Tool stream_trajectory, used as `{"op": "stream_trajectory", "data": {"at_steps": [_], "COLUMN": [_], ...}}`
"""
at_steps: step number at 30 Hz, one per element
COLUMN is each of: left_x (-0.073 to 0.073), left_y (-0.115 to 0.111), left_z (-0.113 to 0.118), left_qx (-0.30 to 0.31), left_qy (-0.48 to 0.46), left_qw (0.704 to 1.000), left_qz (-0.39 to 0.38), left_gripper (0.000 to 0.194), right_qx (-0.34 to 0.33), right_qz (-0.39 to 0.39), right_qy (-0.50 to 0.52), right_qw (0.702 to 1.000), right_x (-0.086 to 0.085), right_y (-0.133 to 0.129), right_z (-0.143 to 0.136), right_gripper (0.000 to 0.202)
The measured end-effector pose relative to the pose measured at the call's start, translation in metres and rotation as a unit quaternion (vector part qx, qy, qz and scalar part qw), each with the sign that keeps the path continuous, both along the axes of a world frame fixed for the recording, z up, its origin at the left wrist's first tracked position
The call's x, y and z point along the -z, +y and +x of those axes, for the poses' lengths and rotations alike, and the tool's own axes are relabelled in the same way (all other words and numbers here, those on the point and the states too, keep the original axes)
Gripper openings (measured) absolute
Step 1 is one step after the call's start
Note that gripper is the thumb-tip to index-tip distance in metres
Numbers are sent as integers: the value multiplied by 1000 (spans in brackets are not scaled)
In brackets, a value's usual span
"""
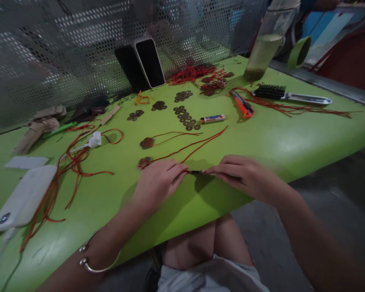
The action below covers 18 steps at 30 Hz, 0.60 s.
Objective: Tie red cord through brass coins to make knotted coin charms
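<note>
Both hands pinch a dark piece (pixel 196 172) between them just above the table (pixel 261 146): the left hand (pixel 161 178) grips its left end by a red cord, the right hand (pixel 243 174) its right end. Beyond the left hand lie two corded coin clusters (pixel 144 163); loose coins (pixel 186 119), a lighter (pixel 213 119) and a cutter (pixel 242 104) lie farther back.

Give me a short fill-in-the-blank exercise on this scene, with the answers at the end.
1. The open metal bracelet is worn on the ____ arm.
2. The tabletop is ____.
3. The bristles of the hairbrush are ____.
4. The coins beside the left hand are tied with ____ cord.

Missing words: left; green; black; red.
</note>
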<state>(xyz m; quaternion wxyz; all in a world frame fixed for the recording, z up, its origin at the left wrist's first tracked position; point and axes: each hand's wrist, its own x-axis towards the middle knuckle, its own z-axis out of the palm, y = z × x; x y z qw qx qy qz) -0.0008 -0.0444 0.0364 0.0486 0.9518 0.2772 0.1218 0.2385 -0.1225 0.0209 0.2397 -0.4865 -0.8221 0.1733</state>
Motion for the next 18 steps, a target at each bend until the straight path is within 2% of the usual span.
{"op": "stream_trajectory", "data": {"at_steps": [18], "left_x": [-2], "left_y": [-2], "left_z": [-2], "left_qx": [-5], "left_qy": [34], "left_qw": [999], "left_qz": [-3], "left_gripper": [19], "right_qx": [5], "right_qz": [-5], "right_qy": [8], "right_qw": [1000], "right_x": [2], "right_y": [0], "right_z": [0], "right_gripper": [28]}}
